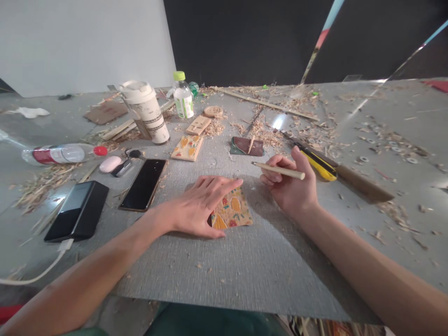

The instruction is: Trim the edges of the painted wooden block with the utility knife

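Observation:
My left hand (pixel 203 203) lies palm down on a square piece of fruit-patterned fabric (pixel 236 210), its fingers stretched out and the thumb apart. The hand covers the left part of the fabric, and a small dark edge shows beside the thumb. To the right of the fabric, my right hand (pixel 296 184) is raised, closed around a pale wooden pencil (pixel 280 170) whose thin end points left. Beyond the hands lies a small maroon and green folded piece (pixel 247 146) with a wood sliver on it.
A phone (pixel 144 184), a black power bank (pixel 79 210) with a white cable, a plastic bottle (pixel 70 153) and a paper cup (pixel 147 112) are on the left. Carved wood blocks (pixel 198 125) lie behind. A yellow utility knife (pixel 317 162) and a long blade (pixel 364 184) are right, among shavings.

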`<state>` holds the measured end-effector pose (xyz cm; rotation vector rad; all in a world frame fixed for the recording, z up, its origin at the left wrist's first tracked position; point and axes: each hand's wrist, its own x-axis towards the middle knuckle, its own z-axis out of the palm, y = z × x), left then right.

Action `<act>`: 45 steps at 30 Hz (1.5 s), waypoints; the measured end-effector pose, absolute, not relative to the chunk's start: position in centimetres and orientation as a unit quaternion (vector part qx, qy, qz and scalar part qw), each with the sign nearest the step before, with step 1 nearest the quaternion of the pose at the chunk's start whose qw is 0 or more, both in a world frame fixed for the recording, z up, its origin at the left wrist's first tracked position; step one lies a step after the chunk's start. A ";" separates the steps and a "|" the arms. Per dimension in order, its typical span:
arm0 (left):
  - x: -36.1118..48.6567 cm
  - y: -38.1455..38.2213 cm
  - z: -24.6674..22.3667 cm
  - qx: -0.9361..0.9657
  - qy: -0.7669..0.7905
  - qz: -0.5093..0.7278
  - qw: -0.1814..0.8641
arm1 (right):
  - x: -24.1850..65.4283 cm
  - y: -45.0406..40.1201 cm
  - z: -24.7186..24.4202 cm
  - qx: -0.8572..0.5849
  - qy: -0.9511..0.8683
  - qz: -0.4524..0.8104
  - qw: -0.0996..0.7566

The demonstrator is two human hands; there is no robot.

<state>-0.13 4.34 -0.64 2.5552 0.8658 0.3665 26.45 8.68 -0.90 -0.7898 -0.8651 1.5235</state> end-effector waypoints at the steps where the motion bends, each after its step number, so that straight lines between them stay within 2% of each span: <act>1: -0.2 4.4 -0.4 0.913 0.314 0.140 0.221 | 26.5 8.6 -0.9 -0.339 -0.370 0.648 0.573; 7: -0.8 4.8 1.3 0.769 0.363 0.291 0.438 | 26.6 8.6 -0.8 -0.349 -0.373 0.653 0.559; 11: -0.7 4.9 1.7 0.723 0.424 0.386 0.386 | 26.7 8.7 -1.0 -0.335 -0.371 0.657 0.564; 15: -0.5 4.7 1.4 0.734 0.436 0.398 0.335 | 26.8 8.8 -1.1 -0.337 -0.392 0.651 0.556; 19: -0.4 4.6 1.1 0.759 0.463 0.367 0.272 | 26.9 8.9 -1.2 -0.342 -0.402 0.643 0.554; 26: 0.1 5.1 -0.6 0.803 0.527 0.239 0.141 | 26.8 9.0 -1.1 -0.336 -0.391 0.652 0.557; 30: -0.1 5.5 -1.3 0.819 0.513 0.237 0.101 | 26.6 9.0 -1.1 -0.339 -0.380 0.653 0.560; 33: -0.3 5.6 -1.1 0.843 0.474 0.232 0.108 | 26.6 8.9 -1.1 -0.346 -0.385 0.647 0.560; 37: 0.2 5.1 -0.4 0.878 0.420 0.145 0.177 | 26.5 8.7 -0.8 -0.366 -0.395 0.607 0.585; 40: 0.6 4.7 -0.2 0.884 0.411 0.087 0.206 | 26.2 8.5 -0.7 -0.392 -0.452 0.543 0.590; 45: 0.5 4.8 -0.6 0.888 0.391 0.100 0.221 | 25.5 7.6 -1.0 -0.432 -0.554 0.412 0.580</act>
